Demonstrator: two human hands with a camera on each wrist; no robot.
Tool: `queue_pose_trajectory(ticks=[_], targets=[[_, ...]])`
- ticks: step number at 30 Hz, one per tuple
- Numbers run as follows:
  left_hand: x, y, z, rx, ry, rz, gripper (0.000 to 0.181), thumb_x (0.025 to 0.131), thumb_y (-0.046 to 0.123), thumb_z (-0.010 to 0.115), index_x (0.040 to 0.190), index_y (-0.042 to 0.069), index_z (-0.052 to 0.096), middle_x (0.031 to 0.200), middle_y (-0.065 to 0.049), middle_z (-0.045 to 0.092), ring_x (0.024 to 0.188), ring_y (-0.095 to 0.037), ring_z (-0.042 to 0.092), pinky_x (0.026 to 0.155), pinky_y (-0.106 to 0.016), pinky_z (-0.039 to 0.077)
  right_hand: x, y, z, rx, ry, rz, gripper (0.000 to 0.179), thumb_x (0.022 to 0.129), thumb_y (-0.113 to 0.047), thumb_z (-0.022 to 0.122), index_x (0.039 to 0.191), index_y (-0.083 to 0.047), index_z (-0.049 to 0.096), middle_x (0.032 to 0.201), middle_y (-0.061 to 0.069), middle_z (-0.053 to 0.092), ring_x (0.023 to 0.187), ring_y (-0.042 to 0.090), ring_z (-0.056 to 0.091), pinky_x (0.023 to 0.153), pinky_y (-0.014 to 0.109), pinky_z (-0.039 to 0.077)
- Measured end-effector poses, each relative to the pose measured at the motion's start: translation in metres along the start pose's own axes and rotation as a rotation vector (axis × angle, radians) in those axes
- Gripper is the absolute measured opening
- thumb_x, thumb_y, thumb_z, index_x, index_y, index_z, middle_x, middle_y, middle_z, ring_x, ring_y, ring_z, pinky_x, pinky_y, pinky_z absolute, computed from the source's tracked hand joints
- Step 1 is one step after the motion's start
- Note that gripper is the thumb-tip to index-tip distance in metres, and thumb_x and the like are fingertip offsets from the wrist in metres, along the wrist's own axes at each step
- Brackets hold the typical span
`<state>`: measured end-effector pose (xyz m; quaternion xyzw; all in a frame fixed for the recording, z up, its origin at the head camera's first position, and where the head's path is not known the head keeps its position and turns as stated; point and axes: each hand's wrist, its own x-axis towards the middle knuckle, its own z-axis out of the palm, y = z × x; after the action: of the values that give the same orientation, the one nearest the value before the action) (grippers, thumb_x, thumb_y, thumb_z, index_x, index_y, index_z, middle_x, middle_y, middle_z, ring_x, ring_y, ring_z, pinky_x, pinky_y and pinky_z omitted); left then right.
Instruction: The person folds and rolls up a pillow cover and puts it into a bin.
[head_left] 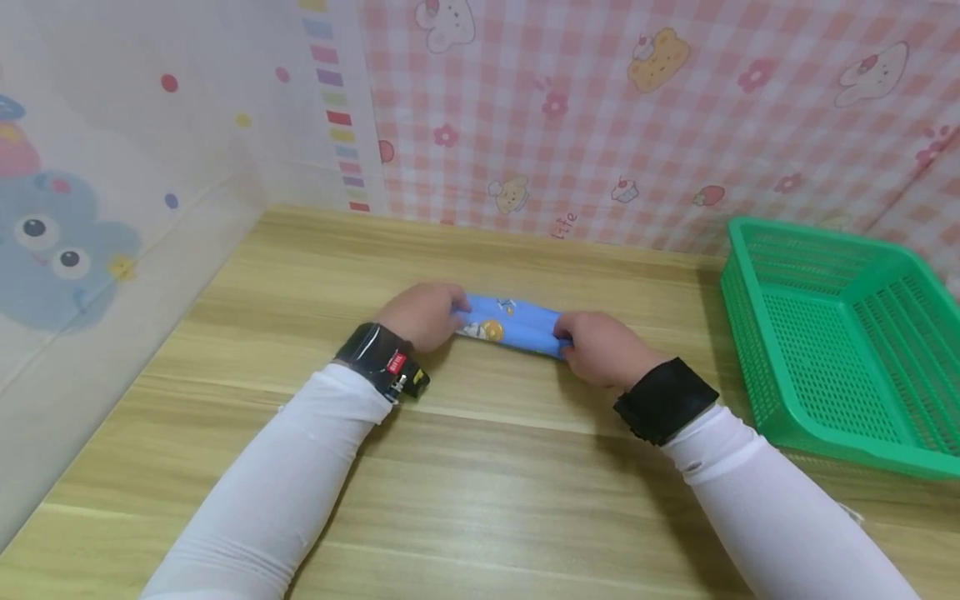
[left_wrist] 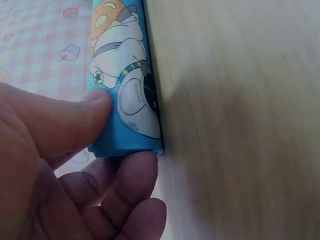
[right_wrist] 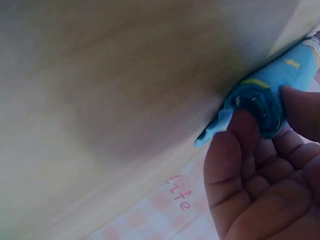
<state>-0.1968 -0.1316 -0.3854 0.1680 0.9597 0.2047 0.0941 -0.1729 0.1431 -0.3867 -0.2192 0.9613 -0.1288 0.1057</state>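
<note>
A blue sheet (head_left: pixel 519 325) with cartoon prints, rolled into a tube, lies across the middle of the wooden table. At its left end my left hand (head_left: pixel 422 317) pinches it, the thumb pressed on the printed side in the left wrist view, fingers curled at the end edge. My right hand (head_left: pixel 603 348) grips the opposite end. Coiled layers of the rolled sheet (right_wrist: pixel 295 67) show there in the right wrist view, between thumb and fingers. A loose flap (right_wrist: pixel 212 131) of it sticks out beside the coil.
A green plastic basket (head_left: pixel 776 375) stands on the table (head_left: pixel 480 500) at the right, beyond my right wrist. Behind the table rises a pink checked wall covering (head_left: pixel 495 108); a white printed one (head_left: pixel 202 142) runs along the left.
</note>
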Motion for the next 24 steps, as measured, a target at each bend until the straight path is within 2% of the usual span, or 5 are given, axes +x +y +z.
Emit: queue_pose_trajectory(ticks=[6,13,19,24], targets=[[0.0018,0.0006,0.0013,-0.007,-0.012,-0.011,0.031,0.108,0.029,0.058,0.131,0.012,0.069,0.136,-0.010,0.070,0.132,-0.033,0.062,0.117,-0.051,0.045,-0.0001,0.0040,0.0004,0.074,-0.043,0.038,0.028,0.105,-0.011,0.059,0.130,-0.002,0.068,0.127,0.017,0.072,0.114,0.030,0.066,0.105,0.052,0.053],[0.0031,0.0017,0.0043,-0.009,-0.018,-0.029,0.032,0.108,0.028,0.057,0.131,0.011,0.070,0.136,-0.011,0.070,0.130,-0.033,0.063,0.116,-0.050,0.046,-0.0001,0.0056,-0.0009,0.111,-0.080,0.021,0.026,0.105,-0.012,0.059,0.127,-0.001,0.068,0.123,0.016,0.072,0.107,0.028,0.064,0.102,0.050,0.052],[0.0022,0.0003,0.0029,-0.017,-0.006,-0.001,0.027,0.107,0.026,0.059,0.131,0.015,0.065,0.134,-0.009,0.070,0.128,-0.030,0.064,0.112,-0.049,0.049,0.0020,0.0040,-0.0022,0.098,-0.105,0.030,0.025,0.105,-0.012,0.058,0.126,-0.001,0.067,0.122,0.016,0.072,0.105,0.028,0.063,0.100,0.049,0.052],[0.0010,-0.0025,-0.0008,-0.034,-0.022,0.021,0.025,0.103,0.020,0.064,0.127,0.014,0.069,0.136,-0.009,0.070,0.130,-0.031,0.063,0.115,-0.049,0.047,0.0038,0.0030,-0.0036,0.093,-0.120,0.039,0.024,0.106,-0.013,0.058,0.125,-0.003,0.068,0.118,0.014,0.071,0.101,0.028,0.063,0.095,0.046,0.052]])
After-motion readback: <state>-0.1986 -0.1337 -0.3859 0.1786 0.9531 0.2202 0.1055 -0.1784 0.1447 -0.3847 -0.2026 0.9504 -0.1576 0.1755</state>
